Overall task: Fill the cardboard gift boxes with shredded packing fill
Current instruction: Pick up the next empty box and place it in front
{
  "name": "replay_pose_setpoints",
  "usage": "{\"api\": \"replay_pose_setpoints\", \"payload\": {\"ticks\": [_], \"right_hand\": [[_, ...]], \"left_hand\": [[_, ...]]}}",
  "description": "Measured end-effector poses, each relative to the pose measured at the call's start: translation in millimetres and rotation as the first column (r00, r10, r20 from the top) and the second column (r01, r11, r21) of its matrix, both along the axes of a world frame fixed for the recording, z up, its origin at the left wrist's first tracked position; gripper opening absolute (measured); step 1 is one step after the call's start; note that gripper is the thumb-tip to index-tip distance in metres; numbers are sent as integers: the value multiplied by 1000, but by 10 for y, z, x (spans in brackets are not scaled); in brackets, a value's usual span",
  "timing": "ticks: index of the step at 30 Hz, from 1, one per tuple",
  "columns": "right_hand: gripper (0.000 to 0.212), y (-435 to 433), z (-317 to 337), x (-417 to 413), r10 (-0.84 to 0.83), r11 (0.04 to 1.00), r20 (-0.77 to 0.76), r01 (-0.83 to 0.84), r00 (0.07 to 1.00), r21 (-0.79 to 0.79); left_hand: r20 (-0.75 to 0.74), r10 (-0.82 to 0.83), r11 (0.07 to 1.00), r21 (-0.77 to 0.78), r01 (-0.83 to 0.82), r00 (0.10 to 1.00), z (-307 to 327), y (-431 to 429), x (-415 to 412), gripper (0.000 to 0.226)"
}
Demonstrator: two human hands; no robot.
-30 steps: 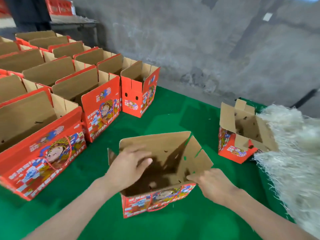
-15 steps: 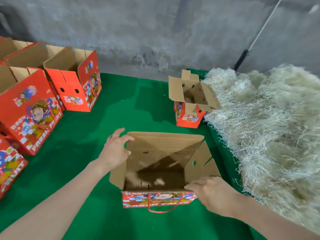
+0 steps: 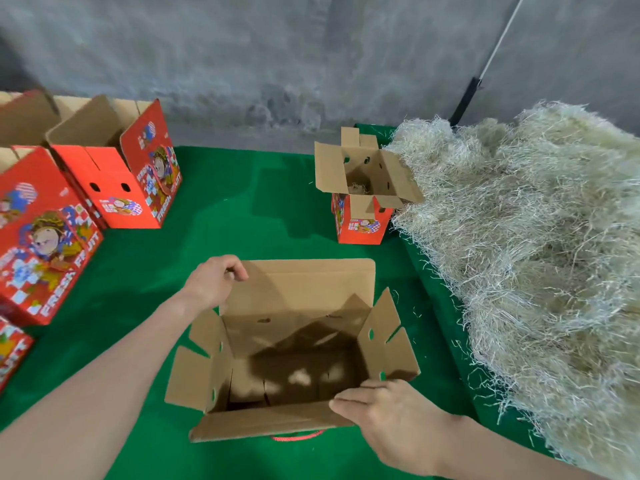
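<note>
Our left grip (image 3: 214, 282) now clenches the 11 o'clock flap of the brown cardboard gift box (image 3: 301, 296). Our right grip (image 3: 391, 420) pinches its 5 o'clock flap. We have it splayed open, ready for the pale shredded packing fill (image 3: 536, 237).

Item 1. Large red box (image 3: 45, 244), left edge: white capitals "FRESH FRUIT" run along the right margin of its picture face, somewhat blurred.
Item 2. Second red box (image 3: 149, 181), just behind item 1: "FRESH FRUIT" in white capitals along the near corner of its picture side. The small characters above cannot be read.
Item 3. Small red box (image 3: 360, 226), far side: label characters too small to read.
Item 4. Cropped red box (image 3: 10, 351), lower left: lettering cut off, unreadable.
</note>
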State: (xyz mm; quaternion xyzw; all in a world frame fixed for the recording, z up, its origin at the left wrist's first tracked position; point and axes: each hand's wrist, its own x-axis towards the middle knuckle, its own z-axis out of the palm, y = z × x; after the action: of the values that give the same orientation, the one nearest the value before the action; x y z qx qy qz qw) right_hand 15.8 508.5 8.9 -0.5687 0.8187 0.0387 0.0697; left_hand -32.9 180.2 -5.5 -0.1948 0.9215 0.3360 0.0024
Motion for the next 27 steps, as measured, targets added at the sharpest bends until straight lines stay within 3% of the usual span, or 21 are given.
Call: {"api": "replay_pose_setpoints", "payload": {"ticks": [3,4,5,7,8,10,11,13,16,18,21,25,27], "right_hand": [[47,-54,113,39,-31,998,55,28,998,53],[46,-69,169,18,-52,995,173,37,984,89],[45,-78,196,-44,-79,993,352,42,933,112],[50,-99,224,-207,-259,966,652,195,712,172],[52,-111,218,-308,-329,944,673,256,662,209],[52,-135,136,-489,-372,924,539,243,755,297],[61,-144,76,-565,-369,906,449,207,814,369],[99,-169,-57,-696,-348,865,293,184,890,467],[124,-188,-175,-849,-310,858,103,231,945,459],[128,-169,-261,-880,-320,858,76,255,944,446],[131,-134,-363,-873,-340,859,80,275,937,432],[132,-116,-439,-914,-361,852,79,294,929,433],[130,-106,-446,-923,-363,852,76,298,929,431]], "left_hand": [[173,-92,990,-88,109,981,9,86,-78,16],[234,-100,973,-181,145,967,-2,116,-79,16],[261,-101,922,-337,189,960,-25,145,-67,21],[214,-149,716,-650,254,965,-81,207,-12,29],[181,-204,609,-746,270,962,-99,244,15,33],[173,-295,460,-836,298,940,-123,344,70,38],[194,-318,409,-855,319,928,-138,405,101,40],[227,-346,369,-859,355,910,-174,533,159,43],[191,-330,445,-832,331,924,-231,655,221,67],[178,-305,488,-815,314,936,-303,641,253,84],[211,-267,639,-691,337,940,-428,573,268,96],[257,-225,769,-546,333,940,-506,594,157,98],[302,-207,776,-528,344,931,-539,621,95,87]]}}
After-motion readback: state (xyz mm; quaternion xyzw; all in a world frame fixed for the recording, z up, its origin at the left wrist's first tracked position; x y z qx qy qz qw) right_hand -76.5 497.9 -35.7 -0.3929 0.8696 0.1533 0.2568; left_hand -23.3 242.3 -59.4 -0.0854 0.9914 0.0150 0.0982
